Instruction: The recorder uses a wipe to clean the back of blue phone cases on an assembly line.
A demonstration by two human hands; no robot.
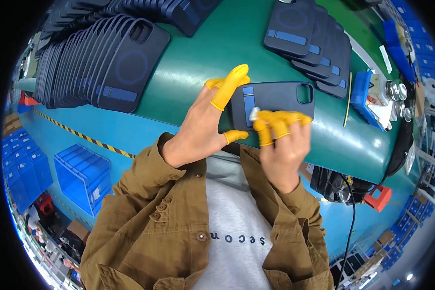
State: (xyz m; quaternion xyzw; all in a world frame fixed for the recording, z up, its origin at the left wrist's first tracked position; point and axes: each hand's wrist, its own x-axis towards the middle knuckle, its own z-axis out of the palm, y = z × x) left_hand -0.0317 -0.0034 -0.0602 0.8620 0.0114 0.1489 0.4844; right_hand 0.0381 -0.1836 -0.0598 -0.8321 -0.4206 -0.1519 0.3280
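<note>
A dark navy phone case (280, 99) lies flat on the green tabletop (193, 63), its camera cutout toward the right and a blue strip stand (249, 102) near its left end. My left hand (200, 118), with yellow finger cots, grips that left end, fingers at the far corner and thumb by the near edge. Over the near side of the case is my right hand (286, 142), also in yellow cots. Its fingers are closed on a small white wad (254, 114) beside the strip stand; the wad's material is unclear.
A long row of standing phone cases (125, 67) fills the table's left side. More cases (290, 29) fan out at the back right. Farther right are a blue tray (365, 99), a thin yellow stick (348, 99) and glass jars (396, 91). Blue crates (82, 174) stand on the floor.
</note>
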